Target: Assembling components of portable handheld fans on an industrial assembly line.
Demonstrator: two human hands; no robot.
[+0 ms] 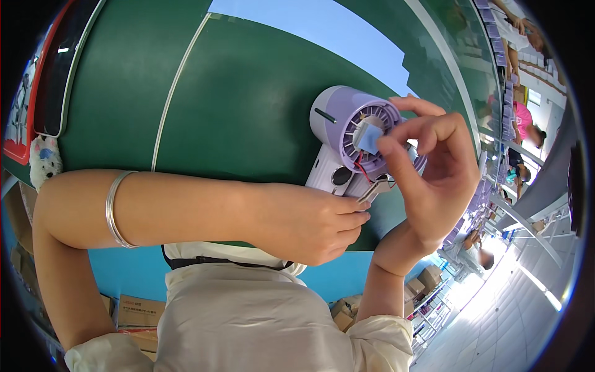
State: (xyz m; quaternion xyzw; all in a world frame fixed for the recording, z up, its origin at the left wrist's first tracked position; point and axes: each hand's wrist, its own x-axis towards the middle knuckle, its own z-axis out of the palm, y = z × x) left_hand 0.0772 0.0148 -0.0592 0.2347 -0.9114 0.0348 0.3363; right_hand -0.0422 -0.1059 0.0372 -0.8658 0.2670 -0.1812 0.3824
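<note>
A purple and white handheld fan (338,118) lies on the green mat, its round housing open toward the right. White ribs ring the opening, and a light-blue square pad (369,137) sits at its middle. Red wires (362,168) run down from there to a small metallic board (377,190). My left hand (316,226) is closed at the fan's lower white part, fingers curled by the board; its palm side is hidden. My right hand (437,161) has thumb and index finger pinched at the blue pad's right edge, its other fingers bent behind the housing.
Dark tablet-like device (65,68) and small fluffy white toy (45,160) lie at the left. A white cord (180,74) crosses the green mat (248,80). Cardboard boxes (141,311) stand below the table. Along the right, other people (527,121) work beside rows of purple parts.
</note>
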